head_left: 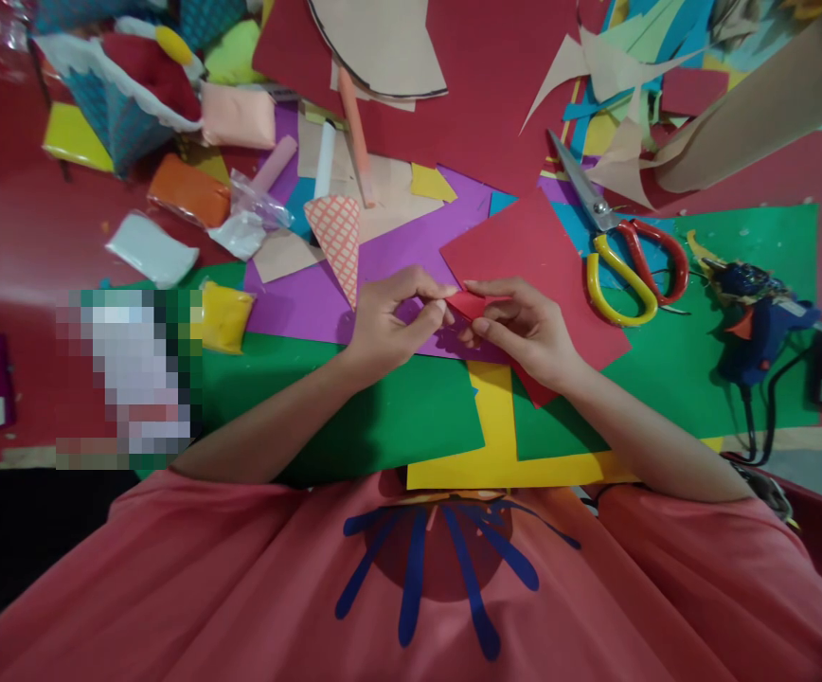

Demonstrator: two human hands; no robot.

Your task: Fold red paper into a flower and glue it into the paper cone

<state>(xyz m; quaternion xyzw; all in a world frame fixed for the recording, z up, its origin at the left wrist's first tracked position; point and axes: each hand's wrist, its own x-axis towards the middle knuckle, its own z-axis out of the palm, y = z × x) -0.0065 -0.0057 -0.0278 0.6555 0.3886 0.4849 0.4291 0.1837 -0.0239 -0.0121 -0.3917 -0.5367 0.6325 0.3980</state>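
Between my two hands is a small piece of red paper (466, 304). The fingertips of my left hand (401, 317) pinch its left side. My right hand (525, 327) grips the right side between thumb and fingers. Beneath them lie a larger red sheet (510, 246), a purple sheet (397, 256) and green sheets (354, 407). A patterned paper cone (338, 242) rests just beyond my left hand. Scissors (606, 227) with one yellow and one red handle lie to the right of my right hand, blades pointing away.
A blue glue gun (766, 336) with its cord lies at the right. Several clay packs, including an orange one (189, 189) and a yellow one (224, 317), are at the left. A beige paper roll (752, 118) and paper scraps (614, 66) lie at the far right.
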